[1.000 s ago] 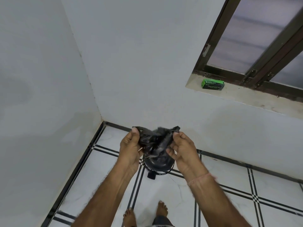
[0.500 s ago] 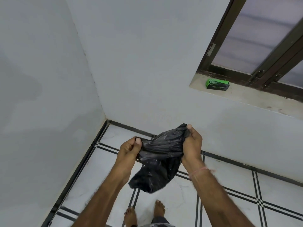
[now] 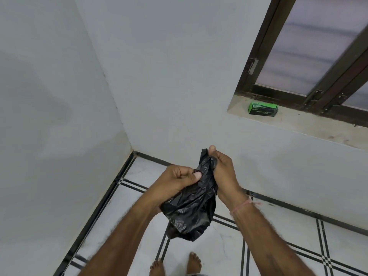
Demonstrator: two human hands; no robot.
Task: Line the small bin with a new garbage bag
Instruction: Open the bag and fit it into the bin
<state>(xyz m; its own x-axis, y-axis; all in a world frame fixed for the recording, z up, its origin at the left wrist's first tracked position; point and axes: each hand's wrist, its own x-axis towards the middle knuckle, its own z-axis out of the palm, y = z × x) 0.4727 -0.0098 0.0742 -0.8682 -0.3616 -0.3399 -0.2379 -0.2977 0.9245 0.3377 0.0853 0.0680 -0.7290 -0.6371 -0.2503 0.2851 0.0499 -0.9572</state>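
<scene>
Both your hands are up in front of you, and the black garbage bag (image 3: 191, 214) is bunched between them. Your left hand (image 3: 179, 180) is curled tight, its thumb (image 3: 197, 174) pressing crumpled plastic against the fingers: a firm pinch on the bag's gathered top. Your right hand (image 3: 223, 176), just beside the left and a touch higher, is closed round the same gathered edge, thumb (image 3: 212, 149) pointing up next to a peak of plastic. The two hands are almost touching, with only folds of bag between them.

Below both hands the rest of the bag hangs loose, a wrinkled, glossy pouch dropping under your left wrist and across towards your right forearm. Whether its mouth is open at all I cannot tell; the top is all scrunched in your grip. A thin pink thread (image 3: 242, 206) circles your right wrist.

Underneath the hanging bag lies the white tiled floor (image 3: 219, 253) with dark double lines, and your bare feet (image 3: 194, 262) show down between your forearms. Up and to the right of your right hand, well apart from it, a green box (image 3: 262, 109) sits on the window sill (image 3: 298, 124), below the dark window frame (image 3: 258, 56). Beyond your left hand stands the plain grey wall (image 3: 169, 76).
</scene>
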